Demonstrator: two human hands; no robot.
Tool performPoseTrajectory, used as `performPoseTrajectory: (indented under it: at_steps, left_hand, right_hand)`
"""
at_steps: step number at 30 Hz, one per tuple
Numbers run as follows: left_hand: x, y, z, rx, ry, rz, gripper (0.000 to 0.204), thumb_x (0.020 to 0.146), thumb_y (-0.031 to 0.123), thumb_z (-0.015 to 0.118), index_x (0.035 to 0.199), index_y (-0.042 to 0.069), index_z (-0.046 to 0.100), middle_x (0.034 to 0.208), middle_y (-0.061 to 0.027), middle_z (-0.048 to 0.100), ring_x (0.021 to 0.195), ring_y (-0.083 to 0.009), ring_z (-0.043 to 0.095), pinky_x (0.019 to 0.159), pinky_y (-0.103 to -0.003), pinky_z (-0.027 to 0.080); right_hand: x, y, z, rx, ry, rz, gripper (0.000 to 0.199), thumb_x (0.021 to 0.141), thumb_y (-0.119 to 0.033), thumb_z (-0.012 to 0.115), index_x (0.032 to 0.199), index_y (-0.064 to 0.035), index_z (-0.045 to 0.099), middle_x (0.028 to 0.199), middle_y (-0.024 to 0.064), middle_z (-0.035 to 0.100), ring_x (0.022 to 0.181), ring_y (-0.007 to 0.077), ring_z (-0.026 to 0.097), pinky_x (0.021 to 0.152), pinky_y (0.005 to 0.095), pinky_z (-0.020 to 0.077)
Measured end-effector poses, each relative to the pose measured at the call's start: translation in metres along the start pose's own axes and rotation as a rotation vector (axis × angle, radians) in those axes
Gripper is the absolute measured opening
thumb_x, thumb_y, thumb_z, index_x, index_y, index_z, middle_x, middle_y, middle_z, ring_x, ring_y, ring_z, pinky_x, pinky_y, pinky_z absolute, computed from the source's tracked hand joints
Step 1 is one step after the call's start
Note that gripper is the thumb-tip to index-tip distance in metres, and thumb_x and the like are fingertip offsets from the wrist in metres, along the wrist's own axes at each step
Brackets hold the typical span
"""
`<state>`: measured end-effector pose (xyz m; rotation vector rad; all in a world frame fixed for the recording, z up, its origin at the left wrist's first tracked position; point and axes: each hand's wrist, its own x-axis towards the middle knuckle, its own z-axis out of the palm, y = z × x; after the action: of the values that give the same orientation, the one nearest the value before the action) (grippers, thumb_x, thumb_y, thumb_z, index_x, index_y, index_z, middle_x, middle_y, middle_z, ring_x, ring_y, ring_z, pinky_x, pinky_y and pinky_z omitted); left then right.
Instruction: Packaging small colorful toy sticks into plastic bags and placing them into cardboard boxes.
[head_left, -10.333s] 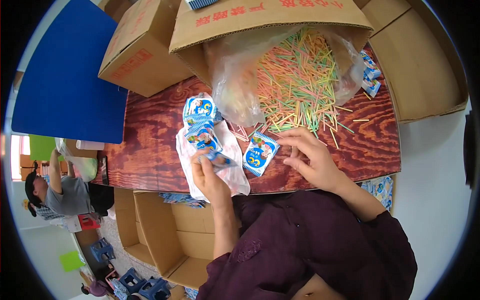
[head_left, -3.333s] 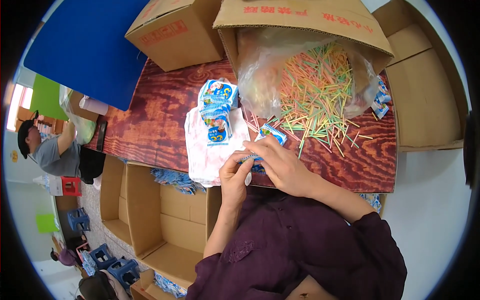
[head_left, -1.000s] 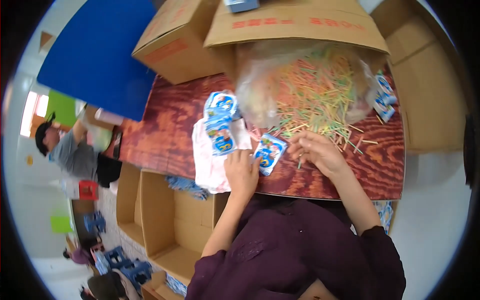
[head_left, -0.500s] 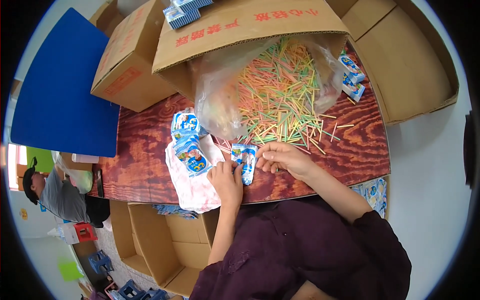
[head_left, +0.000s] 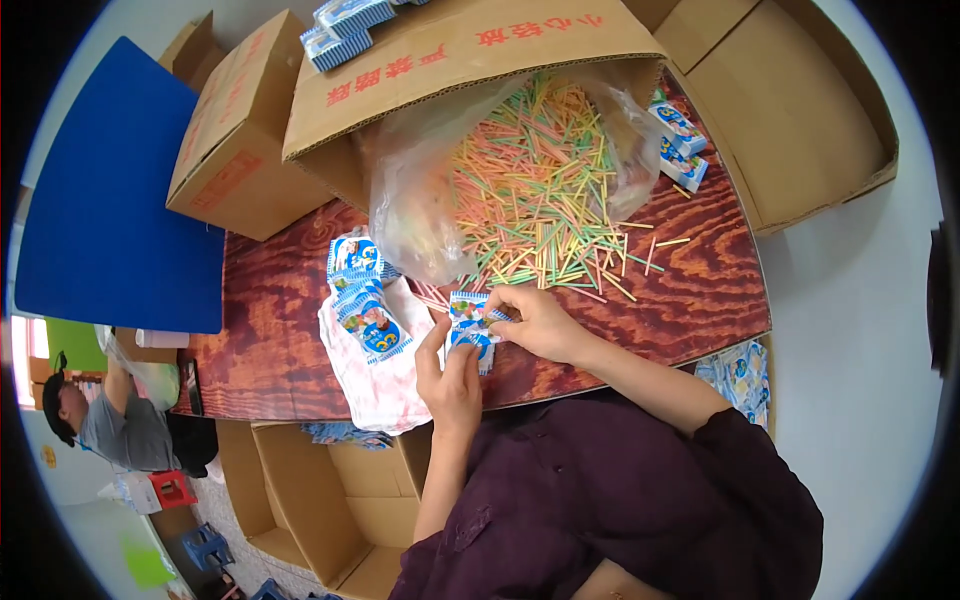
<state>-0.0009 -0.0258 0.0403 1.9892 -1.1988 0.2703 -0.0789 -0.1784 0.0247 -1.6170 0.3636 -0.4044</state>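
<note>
Both hands meet over the wooden counter (head_left: 300, 330), near its front edge. Left hand (head_left: 452, 378) and right hand (head_left: 537, 322) hold one small blue-and-white packet (head_left: 468, 322) between them; left fingers pinch its lower edge, right fingers pinch its right side at 3 o'clock. At 9 o'clock from the packet, a stack of like packets (head_left: 362, 295) lies on a white cloth (head_left: 375, 380). At 12 o'clock, coloured sticks (head_left: 535, 200) spill from a clear plastic bag (head_left: 420, 200) out of a tipped cardboard box (head_left: 450, 60).
</note>
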Motion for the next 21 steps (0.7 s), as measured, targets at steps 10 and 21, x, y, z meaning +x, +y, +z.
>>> performPoseTrajectory:
  at_steps: [10,21]
  left_hand:
    - [-0.004,0.001,-0.005,-0.428,-0.166,-0.408,0.009,0.086,0.004,0.065,0.083,-0.004,0.063,0.069,-0.0025,0.059,0.063,-0.0075,0.049,0.059,-0.023,0.039]
    - [0.008,0.007,-0.014,-0.528,-0.319,-0.571,0.011,0.089,0.005,0.062,0.093,-0.005,0.065,0.075,-0.0041,0.063,0.068,-0.0053,0.053,0.061,-0.022,0.043]
  right_hand:
    - [-0.012,-0.038,-0.012,-0.325,0.04,-0.154,0.01,0.08,-0.008,0.066,0.084,-0.0017,0.061,0.076,0.0112,0.06,0.072,0.0248,0.059,0.064,0.0351,0.045]
    - [0.001,-0.028,-0.072,-0.585,0.134,-0.11,0.022,0.082,-0.017,0.066,0.098,-0.0014,0.063,0.095,0.0138,0.06,0.097,0.0304,0.056,0.085,0.0402,0.0443]
